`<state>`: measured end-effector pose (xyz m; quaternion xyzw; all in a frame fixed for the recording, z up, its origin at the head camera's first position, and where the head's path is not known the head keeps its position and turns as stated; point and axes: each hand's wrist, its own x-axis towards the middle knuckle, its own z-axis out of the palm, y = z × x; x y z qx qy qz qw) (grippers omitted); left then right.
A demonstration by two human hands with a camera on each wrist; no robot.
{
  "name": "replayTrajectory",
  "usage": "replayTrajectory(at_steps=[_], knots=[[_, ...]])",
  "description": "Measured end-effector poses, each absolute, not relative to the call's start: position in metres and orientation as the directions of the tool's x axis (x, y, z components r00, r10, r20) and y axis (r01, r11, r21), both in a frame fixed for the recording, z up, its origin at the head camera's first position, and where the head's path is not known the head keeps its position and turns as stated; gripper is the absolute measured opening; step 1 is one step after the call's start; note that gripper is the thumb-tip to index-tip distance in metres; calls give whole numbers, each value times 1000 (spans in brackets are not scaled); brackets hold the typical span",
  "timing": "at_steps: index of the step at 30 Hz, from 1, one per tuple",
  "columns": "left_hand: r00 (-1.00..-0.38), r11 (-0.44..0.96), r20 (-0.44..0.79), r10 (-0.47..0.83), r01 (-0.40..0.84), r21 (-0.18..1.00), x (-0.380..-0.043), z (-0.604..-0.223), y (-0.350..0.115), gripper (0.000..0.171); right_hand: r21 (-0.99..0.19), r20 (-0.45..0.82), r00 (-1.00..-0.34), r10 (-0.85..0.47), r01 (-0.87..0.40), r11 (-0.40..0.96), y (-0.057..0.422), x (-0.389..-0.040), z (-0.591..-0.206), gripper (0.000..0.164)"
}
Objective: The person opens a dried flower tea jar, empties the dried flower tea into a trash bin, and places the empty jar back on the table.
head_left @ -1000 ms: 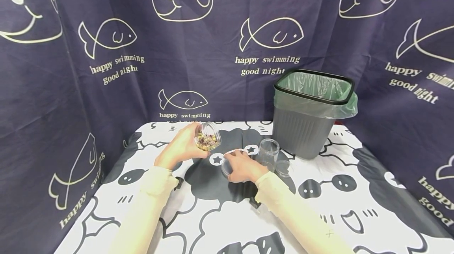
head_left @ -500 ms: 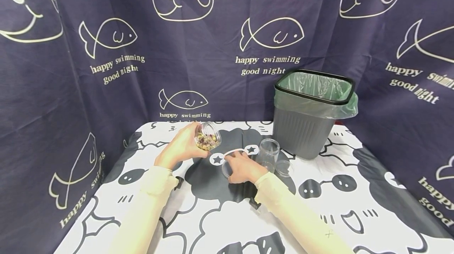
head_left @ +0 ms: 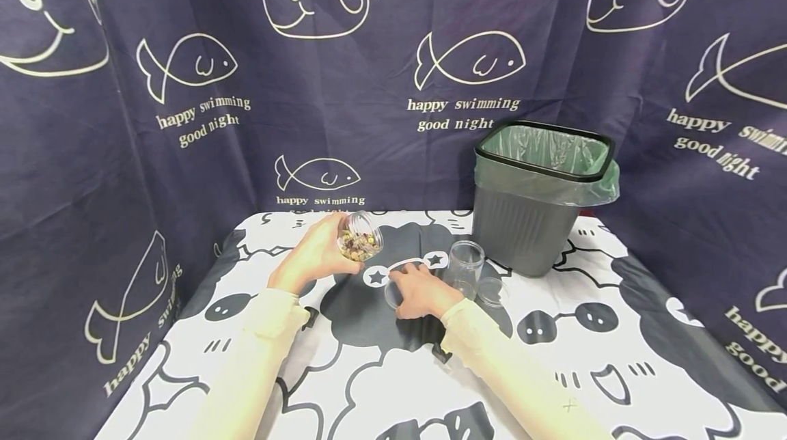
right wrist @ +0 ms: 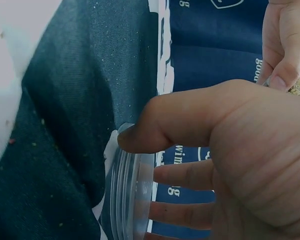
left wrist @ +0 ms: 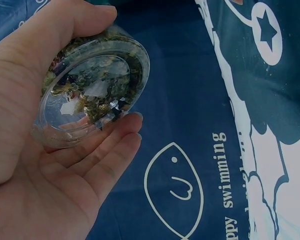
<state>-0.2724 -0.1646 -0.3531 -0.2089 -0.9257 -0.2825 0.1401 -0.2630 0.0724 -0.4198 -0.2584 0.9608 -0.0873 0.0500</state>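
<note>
My left hand (head_left: 316, 252) grips a clear jar (head_left: 361, 221), tilted, holding dried flower pieces in yellow, green and dark red. In the left wrist view the bottom of the jar faces the camera, thumb on one side and fingers on the other. To the right, low over the dark patch of the cloth, my right hand (head_left: 424, 291) pinches a clear round lid (right wrist: 132, 200) with ridged sides. The thumb (right wrist: 132, 139) bends onto its edge, and the other fingers lie behind it. From above, much of the lid is hidden under this hand.
An uncapped clear jar (head_left: 465, 266) stands right of my right hand, with another clear lid (head_left: 493, 292) beside it. Behind them is a grey bin (head_left: 529, 228) lined with a green bag. Small crumbs dot the cloth (right wrist: 45, 165). A dark blue curtain (head_left: 369, 119) closes off the back.
</note>
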Motion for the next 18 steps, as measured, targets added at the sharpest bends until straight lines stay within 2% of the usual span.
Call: replayTrajectory(at_steps=[18], knots=[[-885, 764, 361, 295, 445, 467, -273, -355, -165, 91, -179, -56, -865, -499, -483, 857, 73, -264, -422, 81]])
